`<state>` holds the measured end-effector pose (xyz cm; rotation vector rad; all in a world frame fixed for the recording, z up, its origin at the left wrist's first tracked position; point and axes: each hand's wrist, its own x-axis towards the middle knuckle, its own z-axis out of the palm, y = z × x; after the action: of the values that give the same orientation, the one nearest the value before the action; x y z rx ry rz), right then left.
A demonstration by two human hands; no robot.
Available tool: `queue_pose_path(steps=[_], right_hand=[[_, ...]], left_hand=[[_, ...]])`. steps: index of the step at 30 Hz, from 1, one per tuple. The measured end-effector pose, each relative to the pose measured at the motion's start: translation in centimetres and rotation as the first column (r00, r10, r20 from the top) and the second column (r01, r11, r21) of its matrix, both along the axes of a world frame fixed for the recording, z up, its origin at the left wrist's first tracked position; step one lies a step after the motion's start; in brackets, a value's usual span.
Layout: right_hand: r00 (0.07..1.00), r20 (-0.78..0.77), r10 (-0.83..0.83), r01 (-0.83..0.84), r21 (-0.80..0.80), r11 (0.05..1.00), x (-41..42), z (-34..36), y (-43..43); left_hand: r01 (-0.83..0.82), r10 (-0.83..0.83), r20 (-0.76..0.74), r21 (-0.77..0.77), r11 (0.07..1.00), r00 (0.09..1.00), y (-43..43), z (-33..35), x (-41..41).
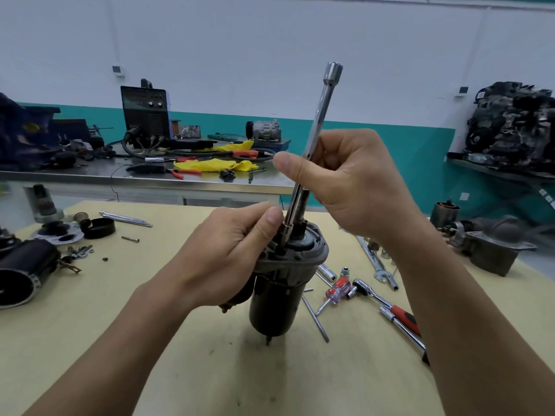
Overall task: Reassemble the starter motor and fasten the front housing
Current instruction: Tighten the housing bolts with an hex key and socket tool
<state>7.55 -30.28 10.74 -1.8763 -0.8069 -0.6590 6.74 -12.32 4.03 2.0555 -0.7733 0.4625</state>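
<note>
Upright on the yellow bench (180, 370) the starter motor (276, 307) is stood, front housing (312, 250) uppermost. Its upper left side is gripped by the left hand (228, 250), fingers curled round it, and is hidden. A long chrome extension bar (319, 115) is held tilted by the right hand (354, 181), fingers wrapped about the shaft, thumb stuck out. The bar's lower end is set at the housing beside the left thumb; no fastener can be made out beneath. A ratchet (387, 304) is partly covered by the right forearm.
</note>
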Motion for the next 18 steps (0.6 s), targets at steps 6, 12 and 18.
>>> queue_pose_path(steps=[6,12,18], right_hand=[[0.981,-0.181,0.069,-0.074,-0.022,0.997,-0.2,0.8,-0.5],[0.989,-0.136,-0.051,0.033,-0.136,0.990,-0.5,1.0,-0.9],[0.988,-0.095,-0.121,0.135,0.164,0.977,-0.2,0.8,-0.7]], left_hand=[[0.099,-0.088,-0.133,0.077,0.992,0.987,1.4,0.4,0.1],[0.125,-0.115,-0.179,0.047,0.991,0.977,1.6,0.5,0.3],[0.134,-0.132,-0.190,0.000,0.991,0.973,1.5,0.5,0.2]])
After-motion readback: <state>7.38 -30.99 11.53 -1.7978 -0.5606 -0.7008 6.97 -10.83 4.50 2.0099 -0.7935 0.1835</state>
